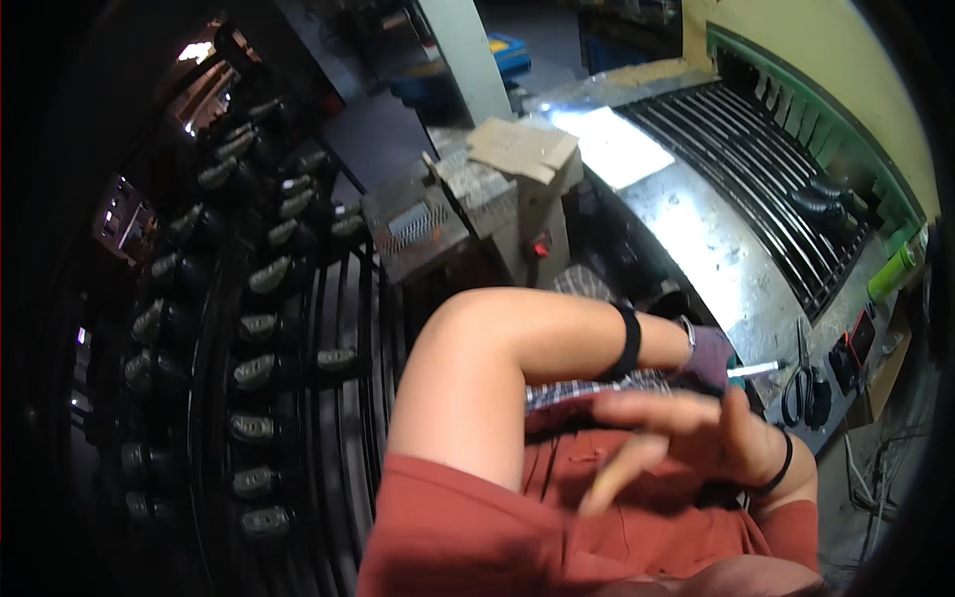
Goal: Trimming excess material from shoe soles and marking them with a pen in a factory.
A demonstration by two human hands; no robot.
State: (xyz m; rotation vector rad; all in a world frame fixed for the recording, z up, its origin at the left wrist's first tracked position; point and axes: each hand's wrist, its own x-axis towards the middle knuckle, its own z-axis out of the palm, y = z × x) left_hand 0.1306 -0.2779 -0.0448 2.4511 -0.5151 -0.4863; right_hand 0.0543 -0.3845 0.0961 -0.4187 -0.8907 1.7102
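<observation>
My left arm reaches across my body, and its hand (707,356) wears a purple glove. The fingers are mostly turned away and seem closed. A slim pale stick-like thing (753,370) sticks out beside the glove, above the near edge of the metal table (696,239); its kind is unclear. My bare right hand (686,433) hovers in front of my red shirt, below the glove, fingers apart and smeared by motion. Nothing shows in it. Nearest to the gloved hand on the table lie scissors (798,388) with dark handles.
Black slatted bars (746,169) lead to a green-framed opening (796,99); black shoes (831,199) rest there. A white sheet (617,147) and green bottle (891,274) are on the table. Left stand racks of dark shoes (255,373). Cardboard (522,147) tops a metal machine (418,224).
</observation>
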